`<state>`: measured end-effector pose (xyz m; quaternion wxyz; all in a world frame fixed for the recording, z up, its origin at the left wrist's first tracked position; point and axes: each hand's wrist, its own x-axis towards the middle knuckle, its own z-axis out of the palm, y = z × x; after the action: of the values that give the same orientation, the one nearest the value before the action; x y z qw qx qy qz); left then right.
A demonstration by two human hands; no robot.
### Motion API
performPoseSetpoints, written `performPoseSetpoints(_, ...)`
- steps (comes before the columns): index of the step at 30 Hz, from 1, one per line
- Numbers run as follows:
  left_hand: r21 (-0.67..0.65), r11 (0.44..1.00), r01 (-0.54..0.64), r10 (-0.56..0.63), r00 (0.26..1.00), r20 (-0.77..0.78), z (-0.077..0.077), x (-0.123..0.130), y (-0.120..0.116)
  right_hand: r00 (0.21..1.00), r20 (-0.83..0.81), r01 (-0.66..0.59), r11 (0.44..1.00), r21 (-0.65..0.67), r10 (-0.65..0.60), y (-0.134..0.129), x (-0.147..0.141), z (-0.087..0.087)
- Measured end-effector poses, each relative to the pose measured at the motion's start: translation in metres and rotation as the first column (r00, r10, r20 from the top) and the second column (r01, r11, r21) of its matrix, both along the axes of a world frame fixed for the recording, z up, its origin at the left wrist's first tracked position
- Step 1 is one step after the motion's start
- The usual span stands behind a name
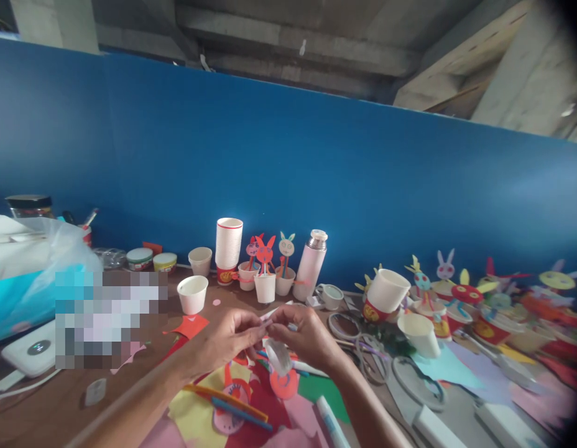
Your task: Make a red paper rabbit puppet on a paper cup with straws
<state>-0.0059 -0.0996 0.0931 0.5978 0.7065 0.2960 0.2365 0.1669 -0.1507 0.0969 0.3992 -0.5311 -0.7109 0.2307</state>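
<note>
Close together over the middle of the table, my left hand (235, 339) and my right hand (300, 333) pinch a small pale piece (266, 316) between their fingertips. Its details are too small to make out. Just under my right hand is a clear plastic piece (279, 356). Below lie orange and blue sticks (242, 410), a pink and orange paper face (230, 420), a round orange paper piece (283, 382) and yellow, red, green and pink paper. A white tube (332, 423) rests near my right forearm.
Behind stand a cup stack (229, 246), paper cups with rabbit figures (265, 287) and a pink thermos (309, 267). Many decorated cups (493, 326), scissors and tape fill the right. At left are a plastic bag (41, 274) and a white power bank (32, 348).
</note>
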Motion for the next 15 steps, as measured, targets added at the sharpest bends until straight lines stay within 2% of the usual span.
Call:
performPoseSetpoints(3, 0.002, 0.999, -0.039, 0.039, 0.999, -0.017, -0.0023, 0.0014, 0.0007, 0.998, -0.055, 0.009, 1.0, -0.028, -0.011, -0.0003, -0.0028, -0.0015)
performPoseSetpoints(8, 0.048, 0.994, -0.1, 0.102, 0.994, -0.033, 0.0048, 0.0017, -0.0033, 0.993, -0.11, 0.027, 0.999, -0.023, -0.03, -0.001, -0.0068, 0.0001)
performPoseSetpoints(15, 0.094, 0.986, -0.14, 0.14, 0.99, 0.006, 0.0034, -0.001, 0.0016, 0.982, -0.189, -0.013, 1.0, 0.024, 0.018, 0.0004, -0.0102, -0.0019)
